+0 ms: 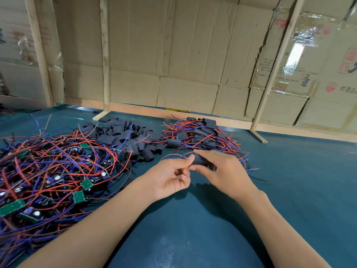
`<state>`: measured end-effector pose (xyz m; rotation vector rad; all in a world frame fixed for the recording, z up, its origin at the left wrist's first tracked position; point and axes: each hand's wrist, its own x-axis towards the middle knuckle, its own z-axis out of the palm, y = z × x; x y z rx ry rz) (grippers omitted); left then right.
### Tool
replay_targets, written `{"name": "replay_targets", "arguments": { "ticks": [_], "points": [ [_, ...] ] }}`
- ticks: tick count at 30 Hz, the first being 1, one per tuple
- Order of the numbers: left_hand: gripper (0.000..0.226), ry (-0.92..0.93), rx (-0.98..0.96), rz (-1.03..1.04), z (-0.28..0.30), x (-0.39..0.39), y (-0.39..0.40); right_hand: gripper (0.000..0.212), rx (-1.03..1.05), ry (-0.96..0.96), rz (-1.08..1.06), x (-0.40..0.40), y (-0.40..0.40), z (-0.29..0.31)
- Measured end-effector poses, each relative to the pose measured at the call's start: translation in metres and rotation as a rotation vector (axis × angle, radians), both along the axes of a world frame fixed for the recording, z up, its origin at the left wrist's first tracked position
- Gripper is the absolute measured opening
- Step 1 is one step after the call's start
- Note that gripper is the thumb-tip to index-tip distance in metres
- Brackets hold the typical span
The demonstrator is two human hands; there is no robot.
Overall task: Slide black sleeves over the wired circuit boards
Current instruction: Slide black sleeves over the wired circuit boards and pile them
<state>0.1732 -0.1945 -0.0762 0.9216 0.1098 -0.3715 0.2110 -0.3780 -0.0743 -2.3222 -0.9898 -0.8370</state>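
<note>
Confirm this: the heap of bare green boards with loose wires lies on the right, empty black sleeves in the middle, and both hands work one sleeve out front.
Wrong side. The head view shows the heap of bare green boards on the left; the right pile is already sleeved. The empty black sleeves, left hand and right hand are as stated.

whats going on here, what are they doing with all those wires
A person is fitting black sleeves over small wired circuit boards. The right hand grips a black sleeve while the left hand pinches at its end, where red and blue wires trail out. On the blue table, bare boards lie tangled to the left, loose sleeves are heaped in the middle, and sleeved ones are piled behind the hands.
</note>
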Motion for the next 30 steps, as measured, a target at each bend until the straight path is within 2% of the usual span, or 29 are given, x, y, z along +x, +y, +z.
{"name": "replay_targets", "arguments": {
  "ticks": [2, 4, 6, 8, 10, 11, 12, 13, 14, 16, 18, 21, 23, 25, 28, 30],
  "points": [
    [0.035, 0.000, 0.220, -0.014, 0.006, -0.001, 0.001, 0.042, 0.010, -0.007, -0.065, 0.006, -0.005, 0.009],
    [0.046, -0.006, 0.457, -0.133, 0.025, -0.005, 0.009, 0.037, 0.110, 0.029, -0.047, 0.012, -0.016, 0.019],
    [0.053, -0.034, 0.669, -0.310, 0.054, -0.013, 0.028, 0.046, 0.193, 0.059, -0.095, 0.022, -0.029, 0.029],
    [0.057, -0.061, 0.951, -0.308, 0.084, -0.017, 0.049, 0.054, 0.175, 0.108, -0.246, 0.037, -0.039, 0.034],
    [0.055, -0.098, 1.431, -0.090, 0.104, -0.020, 0.067, 0.057, -0.056, 0.228, -0.401, 0.053, -0.043, 0.026],
    [0.056, -0.122, 1.775, -0.007, 0.109, -0.022, 0.076, 0.059, -0.231, 0.300, -0.483, 0.058, -0.043, 0.017],
    [0.059, -0.122, 2.107, 0.010, 0.113, -0.027, 0.083, 0.059, -0.363, 0.369, -0.555, 0.060, -0.041, 0.006],
    [0.062, -0.060, 2.333, -0.014, 0.112, -0.030, 0.090, 0.059, -0.420, 0.421, -0.603, 0.059, -0.040, -0.006],
    [0.066, 0.033, 2.445, -0.086, 0.110, -0.036, 0.094, 0.059, -0.401, 0.454, -0.626, 0.056, -0.040, -0.017],
    [0.066, 0.148, 2.467, -0.226, 0.101, -0.043, 0.104, 0.059, -0.294, 0.466, -0.634, 0.050, -0.043, -0.031],
    [0.051, 0.149, 2.486, -0.219, 0.091, -0.049, 0.113, 0.058, -0.312, 0.400, -0.632, 0.045, -0.046, -0.035],
    [0.021, 0.041, 2.391, 0.061, 0.075, -0.053, 0.127, 0.055, -0.299, 0.357, -0.608, 0.041, -0.046, -0.034],
    [0.005, -0.011, 2.301, 0.170, 0.069, -0.055, 0.128, 0.056, -0.255, 0.368, -0.620, 0.041, -0.044, -0.033],
    [0.014, 0.059, 2.282, 0.139, 0.067, -0.058, 0.124, 0.055, -0.214, 0.381, -0.632, 0.041, -0.044, -0.032],
    [0.059, 0.257, 2.344, 0.086, 0.069, -0.064, 0.125, 0.053, -0.166, 0.387, -0.639, 0.041, -0.045, -0.032],
    [0.069, 0.336, 2.371, 0.071, 0.069, -0.070, 0.127, 0.051, -0.161, 0.403, -0.641, 0.042, -0.045, -0.032]
  ]
}}
